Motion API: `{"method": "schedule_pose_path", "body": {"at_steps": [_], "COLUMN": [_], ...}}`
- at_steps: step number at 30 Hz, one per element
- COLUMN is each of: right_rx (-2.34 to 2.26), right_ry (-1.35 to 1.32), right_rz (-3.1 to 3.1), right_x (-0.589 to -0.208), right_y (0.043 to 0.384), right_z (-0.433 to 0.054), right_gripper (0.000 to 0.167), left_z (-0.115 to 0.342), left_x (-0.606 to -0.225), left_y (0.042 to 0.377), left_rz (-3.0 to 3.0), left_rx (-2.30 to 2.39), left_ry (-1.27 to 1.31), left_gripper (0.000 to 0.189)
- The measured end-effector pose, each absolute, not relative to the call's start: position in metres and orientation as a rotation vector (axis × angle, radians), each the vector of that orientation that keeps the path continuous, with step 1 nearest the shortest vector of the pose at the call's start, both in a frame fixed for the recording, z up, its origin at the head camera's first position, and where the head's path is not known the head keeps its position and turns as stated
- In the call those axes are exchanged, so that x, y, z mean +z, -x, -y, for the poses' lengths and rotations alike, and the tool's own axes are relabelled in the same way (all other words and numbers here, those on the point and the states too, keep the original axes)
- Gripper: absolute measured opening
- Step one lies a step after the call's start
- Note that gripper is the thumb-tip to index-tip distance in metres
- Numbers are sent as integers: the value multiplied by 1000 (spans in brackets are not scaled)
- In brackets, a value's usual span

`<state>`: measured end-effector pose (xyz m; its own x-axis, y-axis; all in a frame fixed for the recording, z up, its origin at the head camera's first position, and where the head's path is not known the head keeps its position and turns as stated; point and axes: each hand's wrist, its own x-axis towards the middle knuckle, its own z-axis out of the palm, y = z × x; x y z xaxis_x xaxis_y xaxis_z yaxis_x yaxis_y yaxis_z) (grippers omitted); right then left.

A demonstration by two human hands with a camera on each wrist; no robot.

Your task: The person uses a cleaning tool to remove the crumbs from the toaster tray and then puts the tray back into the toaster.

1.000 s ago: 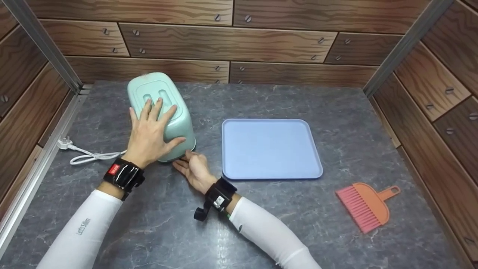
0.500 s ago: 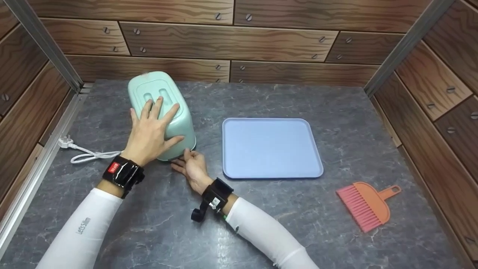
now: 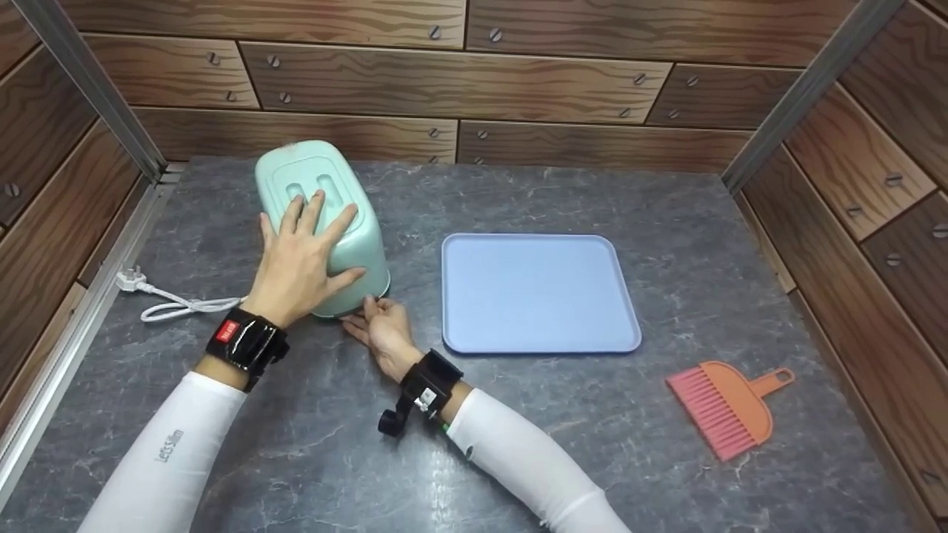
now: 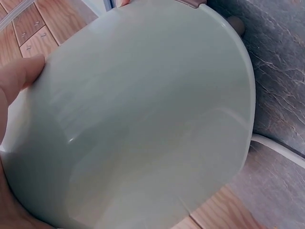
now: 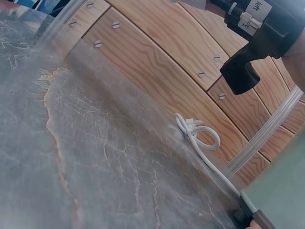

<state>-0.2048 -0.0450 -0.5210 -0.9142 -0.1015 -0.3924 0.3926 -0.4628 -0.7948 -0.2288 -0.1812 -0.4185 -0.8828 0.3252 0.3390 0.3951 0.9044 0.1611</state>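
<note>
"Head view, quick: where's the green appliance [image 3: 361, 246]?"

"Left part of the grey countertop [image 3: 518, 200], left of the blue tray [image 3: 541, 292], not touching it. White cord [image 4: 279, 148] at its left side, looped, ending in a white plug [image 3: 130, 279]."

"Hands?"

"Left hand [image 3: 292, 274] unclenched: fingers spread over the upper face, thumb on the near side. Right hand [image 3: 389, 337] at the lower near edge, fingertips touching there. Can't tell if it pinches anything; fingertips partly hidden."

"How will it handle?"

"Judgement only: moderate weight, stiff shell, not very fragile. Smooth gloss, so probably slippery for one hand. Best hold: a palm on each long side, low down. Skip the cord, and skip the brown tab [image 4: 193, 3] by the rim; it likely wouldn't take a load."

"Looks?"

"Mint green, rounded corners, two oblong recesses [image 3: 327, 191] inside a rounded outline on the upper face. Faint reddish mark at the far edge, too small to make out. Left wrist view: broad, curved, shiny wall with a thin lip round its lower edge, a few soft reflections."
</note>
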Motion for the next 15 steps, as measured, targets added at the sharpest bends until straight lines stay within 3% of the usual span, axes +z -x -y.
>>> {"method": "schedule_pose_path", "body": {"at_steps": [4,15], "right_rx": [-2412,-2410], "right_ry": [-412,-444], "right_rz": [-1452,-1474], "right_x": [-522,-520], "right_y": [205,206], "right_z": [45,46], "right_gripper": [26,16], "left_z": [182,181], "left_x": [-419,-419], "left_y": [229,229], "left_rz": [2763,2733], "left_rx": [-322,-336], "left_ry": [532,539], "left_gripper": [87,87]}}
